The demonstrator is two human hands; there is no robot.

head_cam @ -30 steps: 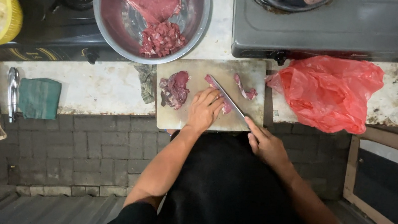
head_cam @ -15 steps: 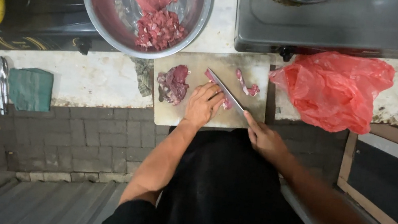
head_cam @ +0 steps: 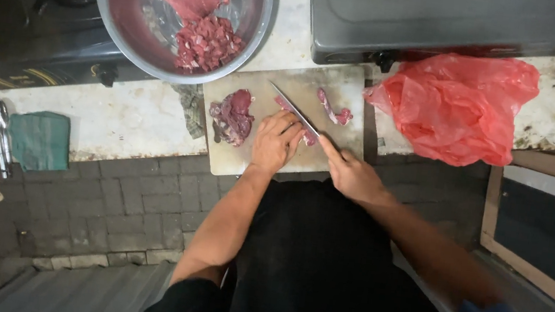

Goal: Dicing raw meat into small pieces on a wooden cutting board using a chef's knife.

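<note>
Both hands work at the cutting board (head_cam: pixel 342 90) on the desk (head_cam: pixel 127 116) — left hand (head_cam: pixel 275 140) curled down over a piece of meat (head_cam: pixel 309 139), right hand (head_cam: pixel 351 176) gripping the knife (head_cam: pixel 294 109), its blade beside the left fingers. More meat (head_cam: pixel 233 115) lies left; a steel bowl (head_cam: pixel 108 12) sits behind.

The left hand (head_cam: pixel 275 140) has edged leftward along the meat strip (head_cam: pixel 296 119) beneath the knife (head_cam: pixel 295 112).
</note>
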